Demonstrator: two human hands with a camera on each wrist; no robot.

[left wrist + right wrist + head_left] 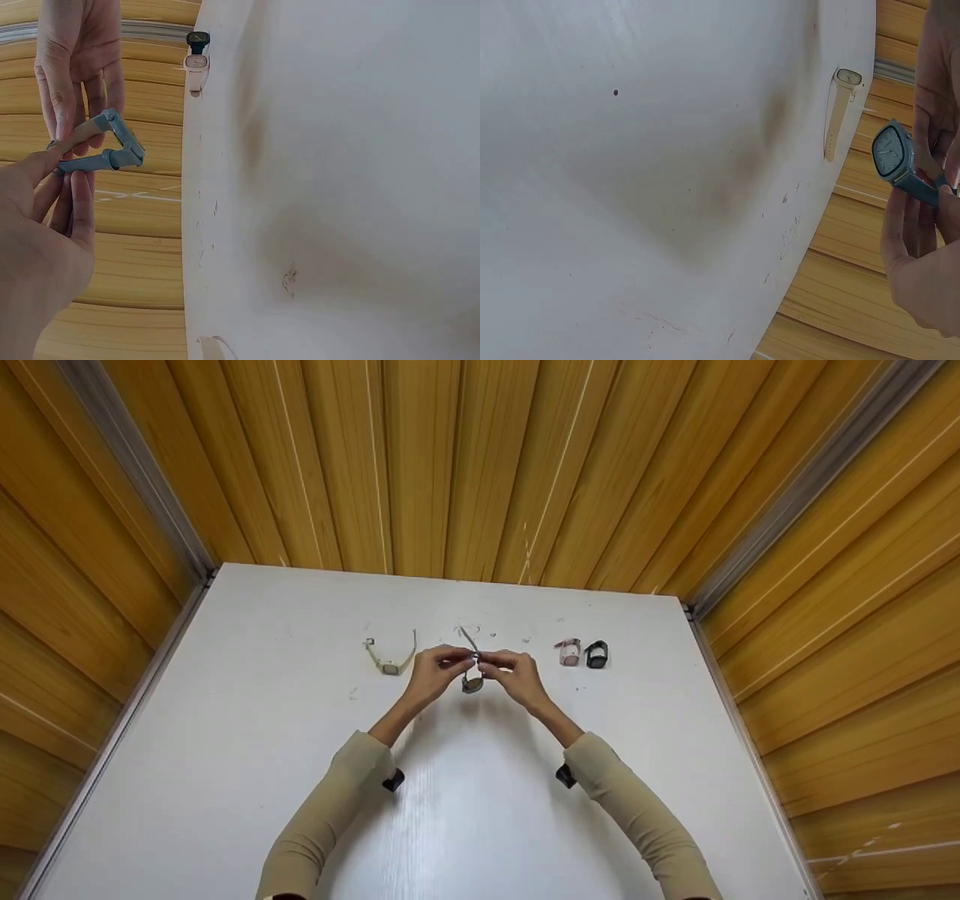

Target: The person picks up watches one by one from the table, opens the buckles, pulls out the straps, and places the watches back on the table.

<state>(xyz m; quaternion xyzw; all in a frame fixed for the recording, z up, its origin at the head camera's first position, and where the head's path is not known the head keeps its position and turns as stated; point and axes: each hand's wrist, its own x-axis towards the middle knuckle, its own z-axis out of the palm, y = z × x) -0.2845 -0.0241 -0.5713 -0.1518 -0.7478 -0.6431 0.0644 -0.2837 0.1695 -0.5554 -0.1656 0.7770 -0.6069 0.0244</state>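
Observation:
Over the middle of the table, both hands hold a blue-grey wristwatch [472, 685] in the air, its strap bent into a loop. The left hand [433, 673] pinches the strap from one side between thumb and fingers. From the other side the right hand [523, 681] pinches it too, the fingertips of both nearly meeting. One strap end sticks up past the fingers in the head view. The dial of the wristwatch [889, 152] faces the right wrist camera; its case [131, 150] appears edge-on in the left wrist view. Fingers partly hide where the straps come together.
A cream watch [390, 668] lies with its strap spread, left of the hands. To the right, a pink watch [570, 652] and a black watch [597, 655] stand side by side, straps looped. The white table [225, 735] meets wood-patterned walls [450, 472] at the back and sides.

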